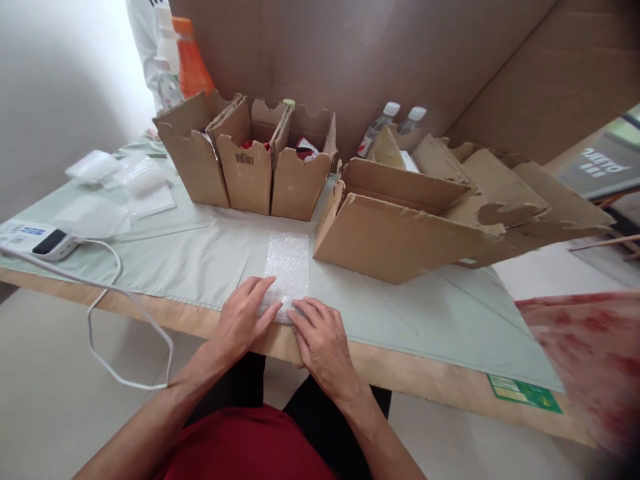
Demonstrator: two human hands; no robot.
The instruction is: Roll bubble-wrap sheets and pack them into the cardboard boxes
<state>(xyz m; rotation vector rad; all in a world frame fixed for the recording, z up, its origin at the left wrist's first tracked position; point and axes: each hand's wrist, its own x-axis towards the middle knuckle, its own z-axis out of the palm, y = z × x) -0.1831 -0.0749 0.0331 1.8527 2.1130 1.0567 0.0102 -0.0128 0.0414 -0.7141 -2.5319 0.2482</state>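
A strip of clear bubble wrap [289, 263] lies flat on the pale green cloth, reaching to the table's front edge. At its near end it looks folded or doubled over. My left hand [243, 311] rests on the left side of that near end, thumb and fingers apart. On the right side, my right hand [320, 333] touches the same end with its fingertips, fingers spread and slightly bent. Whether anything lies inside the fold cannot be made out.
Open cardboard boxes [295, 190] line the back, with larger ones [395, 243] at the right. Bubble wrap packets [95, 167], a power strip [45, 241] and its looping white cable [120, 380] are at the left. Bottles [193, 63] stand behind.
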